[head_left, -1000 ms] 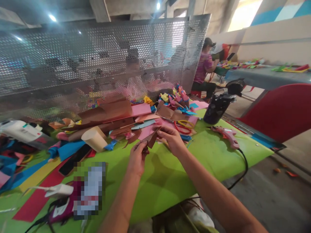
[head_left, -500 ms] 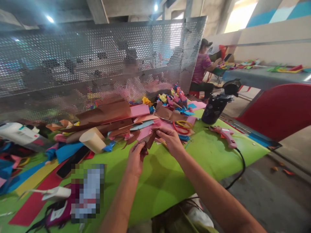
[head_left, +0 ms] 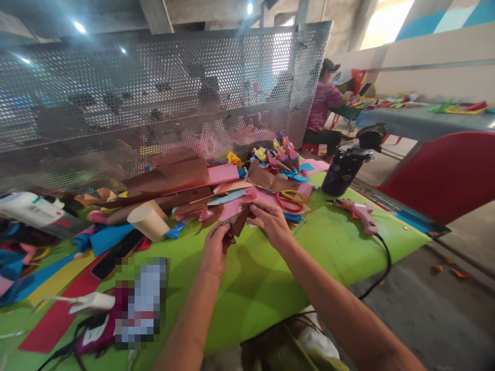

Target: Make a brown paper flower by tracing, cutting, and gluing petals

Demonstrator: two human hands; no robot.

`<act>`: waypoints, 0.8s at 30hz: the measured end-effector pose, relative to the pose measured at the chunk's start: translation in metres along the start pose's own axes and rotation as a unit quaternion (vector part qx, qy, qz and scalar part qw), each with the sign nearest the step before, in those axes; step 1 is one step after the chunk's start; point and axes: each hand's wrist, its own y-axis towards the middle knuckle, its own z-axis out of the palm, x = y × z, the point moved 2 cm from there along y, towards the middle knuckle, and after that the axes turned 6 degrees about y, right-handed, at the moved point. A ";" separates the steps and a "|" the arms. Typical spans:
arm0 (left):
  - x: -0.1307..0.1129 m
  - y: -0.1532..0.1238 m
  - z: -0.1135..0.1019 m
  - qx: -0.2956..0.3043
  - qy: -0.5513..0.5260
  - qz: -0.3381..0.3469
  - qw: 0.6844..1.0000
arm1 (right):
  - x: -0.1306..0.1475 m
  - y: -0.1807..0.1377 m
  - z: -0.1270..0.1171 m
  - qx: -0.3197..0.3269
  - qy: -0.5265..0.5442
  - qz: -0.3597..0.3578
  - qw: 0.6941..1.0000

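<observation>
My left hand (head_left: pixel 215 247) and my right hand (head_left: pixel 273 221) both pinch a small folded piece of brown paper (head_left: pixel 238 221) just above the green table cover (head_left: pixel 270 278). The left fingers grip its lower left end, the right fingers hold its upper right edge. Behind the hands lies a heap of brown, pink and blue paper sheets (head_left: pixel 201 185). Red and yellow scissors (head_left: pixel 290 200) lie just past my right hand.
A pink glue gun (head_left: pixel 358 212) with a black cord lies at right, near a black bottle (head_left: pixel 344 170). A cream paper cone (head_left: pixel 149 219), a black phone (head_left: pixel 118 252) and coloured strips lie at left. A perforated metal screen (head_left: pixel 154 103) stands behind. Another person sits at the far right.
The hands stay on the brown paper with only slight finger shifts. The view has wobbled a little.
</observation>
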 end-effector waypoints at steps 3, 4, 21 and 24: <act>0.001 0.002 -0.004 0.006 0.037 -0.022 0.999 | 0.000 0.001 -0.001 -0.002 -0.011 -0.003 1.000; 0.001 0.003 -0.006 0.008 0.052 -0.026 0.998 | 0.000 0.001 -0.002 -0.004 -0.018 -0.006 1.000; -0.007 0.004 -0.011 0.191 0.096 -0.068 0.975 | -0.005 -0.005 0.000 0.080 -0.120 0.015 0.989; -0.007 0.003 -0.011 0.198 0.109 -0.059 0.972 | -0.005 -0.005 0.000 0.076 -0.104 0.030 0.991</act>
